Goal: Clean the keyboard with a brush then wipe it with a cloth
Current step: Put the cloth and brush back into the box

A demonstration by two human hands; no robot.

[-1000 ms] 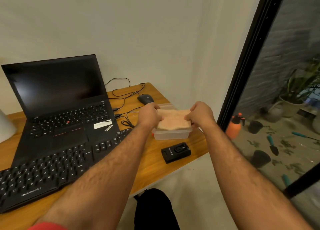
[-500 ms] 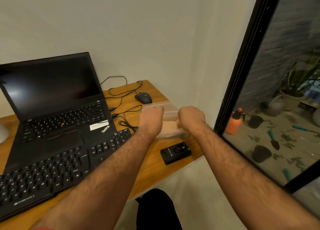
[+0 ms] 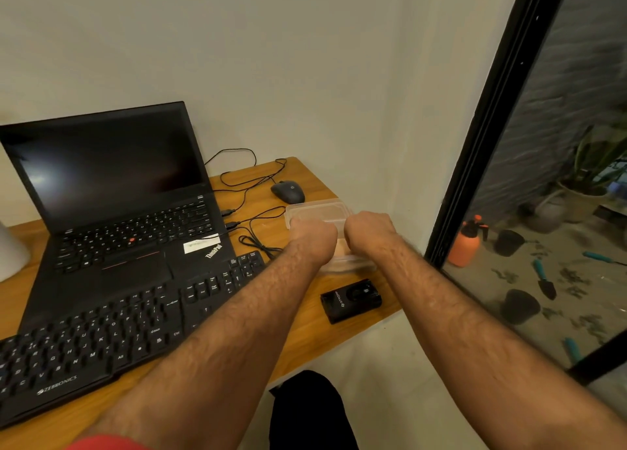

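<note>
The black keyboard (image 3: 101,341) lies at the desk's front left, in front of the laptop, with neither hand touching it. A peach cloth (image 3: 341,246) sits inside a clear plastic container (image 3: 356,264) on the right side of the desk, showing only as a strip between my hands. My left hand (image 3: 312,236) and my right hand (image 3: 368,232) are both down in the container, knuckles up and fingers curled onto the cloth. The fingertips are hidden behind the backs of the hands. No brush is in sight.
An open black laptop (image 3: 112,191) stands at the back left. A mouse (image 3: 288,191) and loose cables (image 3: 258,236) lie behind the container. A small black device (image 3: 351,300) sits near the desk's front right edge. A glass door frame (image 3: 492,117) is on the right.
My hands held the cloth by its ends above the container, then pushed it down inside. They have drawn closer together and stay in the container.
</note>
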